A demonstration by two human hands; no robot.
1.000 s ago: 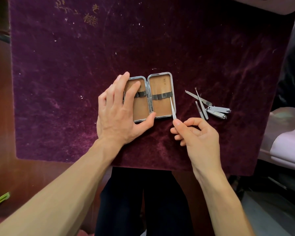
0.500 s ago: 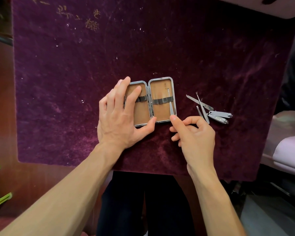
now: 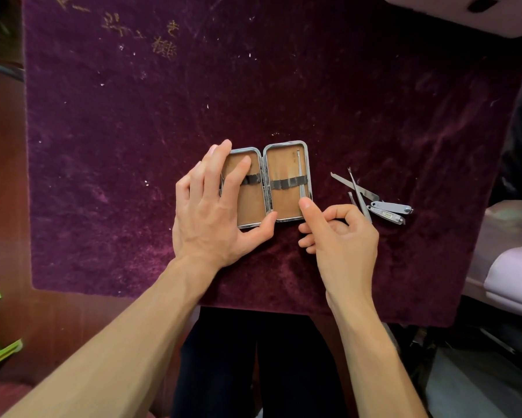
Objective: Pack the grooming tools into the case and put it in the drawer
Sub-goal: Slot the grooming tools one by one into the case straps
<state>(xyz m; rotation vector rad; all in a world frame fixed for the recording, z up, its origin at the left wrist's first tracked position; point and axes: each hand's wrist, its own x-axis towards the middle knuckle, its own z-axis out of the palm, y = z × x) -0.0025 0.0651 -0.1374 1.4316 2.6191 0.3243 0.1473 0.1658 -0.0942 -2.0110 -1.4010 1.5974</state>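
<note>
Packing step, early: 1 slim pick (image 3: 300,173) already under the elastic strap (image 3: 286,183) in the right half of the open case (image 3: 286,179), near its right rim, shaft upright along the lining. Right hand (image 3: 341,236) just beside the case's lower right corner, index fingertip (image 3: 305,204) pressing at or touching the pick's lower end; other fingers loosely curled, grasping nothing visible. Left hand (image 3: 214,206) spread flat over the left half, fingers on lining and rim, thumb at the lower edge near the hinge, pinning the case to the purple velvet cloth (image 3: 133,146) rather than gripping it. Left half apparently empty, though partly hidden by fingers. Remaining tools (image 3: 371,197) in a small heap to the right of the case, apart from it and close to the right hand's knuckles: 2 nail clippers (image 3: 390,210) side by side, a long flat file (image 3: 354,186), a forked-tip pusher crossing over it, and 1 more short piece partly hidden. No drawer in view. Next move, by judgement: a last nudge to seat the pick, then a pinch of 1 thin tool from the crossed heap without scattering the others, and a tip-first slide under a free loop of strap. Thin steel on velvet likely hard to lift cleanly; left hand best kept down on the case.
</note>
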